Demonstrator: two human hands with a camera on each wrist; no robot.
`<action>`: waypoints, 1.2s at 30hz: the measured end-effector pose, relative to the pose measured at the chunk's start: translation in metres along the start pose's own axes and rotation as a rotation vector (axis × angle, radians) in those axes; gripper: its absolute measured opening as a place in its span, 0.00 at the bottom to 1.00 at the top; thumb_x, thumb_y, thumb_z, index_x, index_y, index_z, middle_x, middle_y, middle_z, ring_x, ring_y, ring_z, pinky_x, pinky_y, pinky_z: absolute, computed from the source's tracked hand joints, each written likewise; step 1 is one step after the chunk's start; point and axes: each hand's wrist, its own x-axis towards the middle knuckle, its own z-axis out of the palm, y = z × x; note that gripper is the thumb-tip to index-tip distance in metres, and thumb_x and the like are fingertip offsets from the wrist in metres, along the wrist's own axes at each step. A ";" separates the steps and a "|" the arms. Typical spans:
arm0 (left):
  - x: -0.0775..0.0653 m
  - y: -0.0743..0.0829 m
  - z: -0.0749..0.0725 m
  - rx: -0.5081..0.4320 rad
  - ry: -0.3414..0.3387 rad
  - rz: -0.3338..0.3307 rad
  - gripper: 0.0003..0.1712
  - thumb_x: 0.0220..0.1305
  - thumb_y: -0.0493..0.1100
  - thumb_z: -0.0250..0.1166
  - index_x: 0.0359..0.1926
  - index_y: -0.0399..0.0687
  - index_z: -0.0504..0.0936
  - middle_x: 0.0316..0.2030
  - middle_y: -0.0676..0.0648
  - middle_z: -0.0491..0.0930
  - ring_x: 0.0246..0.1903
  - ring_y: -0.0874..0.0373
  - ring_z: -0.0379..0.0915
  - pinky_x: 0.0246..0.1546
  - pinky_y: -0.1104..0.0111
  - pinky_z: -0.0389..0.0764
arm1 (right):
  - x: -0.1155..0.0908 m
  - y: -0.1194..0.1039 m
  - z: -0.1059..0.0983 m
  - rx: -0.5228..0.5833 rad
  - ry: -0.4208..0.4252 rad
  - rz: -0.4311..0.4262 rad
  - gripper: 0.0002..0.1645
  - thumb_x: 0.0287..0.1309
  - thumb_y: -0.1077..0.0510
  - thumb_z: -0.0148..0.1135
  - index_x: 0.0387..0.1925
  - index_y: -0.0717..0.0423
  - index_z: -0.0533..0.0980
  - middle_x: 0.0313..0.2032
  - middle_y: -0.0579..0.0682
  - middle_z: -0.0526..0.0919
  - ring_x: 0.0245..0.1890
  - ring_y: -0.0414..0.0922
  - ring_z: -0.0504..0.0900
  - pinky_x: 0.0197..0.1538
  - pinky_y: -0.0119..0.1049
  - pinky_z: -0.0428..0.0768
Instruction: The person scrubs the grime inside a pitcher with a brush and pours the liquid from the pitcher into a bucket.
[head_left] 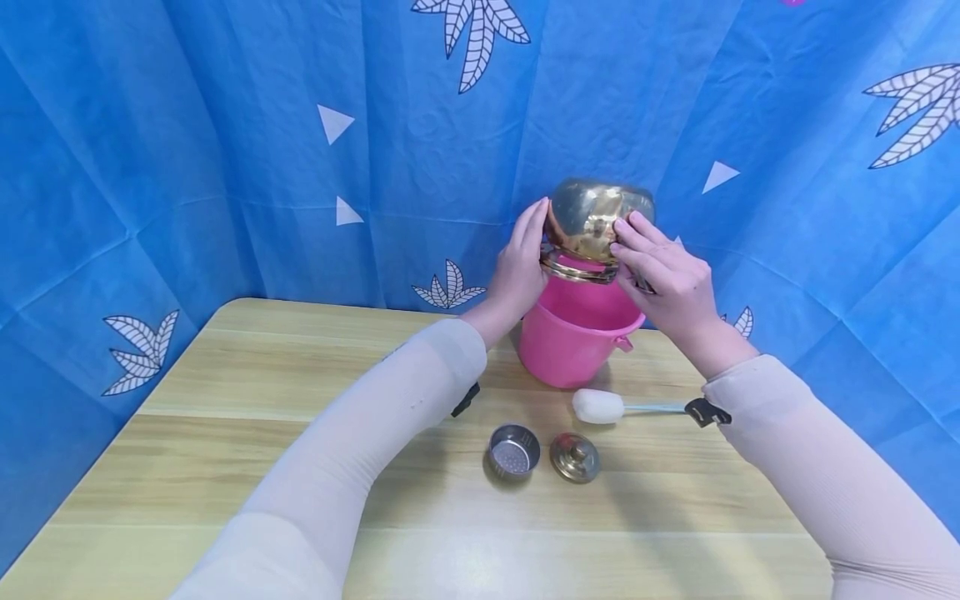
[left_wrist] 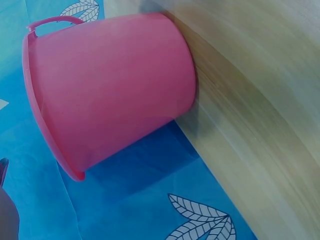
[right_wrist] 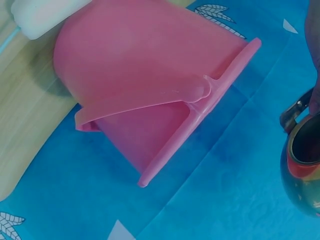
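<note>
A shiny gold-coloured metal teapot (head_left: 592,218) is held tipped above a pink bucket (head_left: 561,354), its mouth turned down toward the bucket. My left hand (head_left: 519,268) grips the teapot's left side, fingers up along the body. On the other side my right hand (head_left: 671,287) holds it, with fingers spread over the rounded body. At the right edge of the right wrist view, the teapot's open mouth and dark handle (right_wrist: 296,111) show beside the fingers. The left wrist view shows mainly the bucket (left_wrist: 110,90), with only a sliver of hand at the left edge.
On the wooden table (head_left: 285,417), a metal strainer cup (head_left: 513,440) stands beside a gold-coloured lid with a knob (head_left: 575,458). A white sponge brush (head_left: 598,407) with a pale blue handle lies in front of the bucket. A blue patterned curtain (head_left: 285,183) hangs right behind the table.
</note>
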 end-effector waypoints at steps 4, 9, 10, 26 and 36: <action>0.000 -0.001 0.000 -0.001 0.002 0.001 0.52 0.53 0.20 0.64 0.77 0.41 0.54 0.75 0.44 0.56 0.47 0.48 0.79 0.46 0.69 0.82 | 0.000 -0.001 0.000 -0.008 -0.010 0.006 0.18 0.45 0.74 0.71 0.42 0.63 0.86 0.53 0.54 0.84 0.58 0.53 0.81 0.51 0.42 0.83; -0.001 -0.002 0.000 -0.004 0.008 0.008 0.52 0.54 0.20 0.64 0.78 0.42 0.53 0.75 0.44 0.55 0.50 0.48 0.78 0.49 0.69 0.82 | 0.001 -0.002 0.000 -0.006 -0.012 0.002 0.19 0.43 0.75 0.72 0.42 0.64 0.86 0.52 0.56 0.85 0.58 0.54 0.81 0.48 0.50 0.85; -0.001 -0.002 0.000 -0.004 0.011 0.012 0.52 0.54 0.20 0.64 0.77 0.41 0.54 0.75 0.44 0.56 0.52 0.48 0.77 0.50 0.68 0.81 | 0.001 -0.001 0.001 -0.003 -0.009 0.001 0.19 0.44 0.75 0.71 0.42 0.64 0.86 0.52 0.56 0.85 0.58 0.54 0.81 0.49 0.48 0.84; -0.003 -0.002 -0.001 -0.016 0.009 0.003 0.53 0.53 0.18 0.63 0.78 0.42 0.53 0.75 0.45 0.55 0.57 0.47 0.75 0.48 0.68 0.82 | 0.001 -0.004 0.001 -0.009 -0.005 -0.005 0.19 0.42 0.76 0.72 0.40 0.65 0.86 0.51 0.57 0.85 0.58 0.54 0.81 0.33 0.54 0.80; -0.003 -0.001 -0.001 -0.029 -0.005 -0.011 0.54 0.53 0.19 0.63 0.78 0.44 0.53 0.76 0.47 0.54 0.53 0.48 0.77 0.43 0.70 0.82 | 0.000 -0.004 -0.001 -0.012 -0.006 0.003 0.20 0.41 0.77 0.73 0.40 0.64 0.86 0.51 0.56 0.85 0.57 0.54 0.81 0.48 0.51 0.85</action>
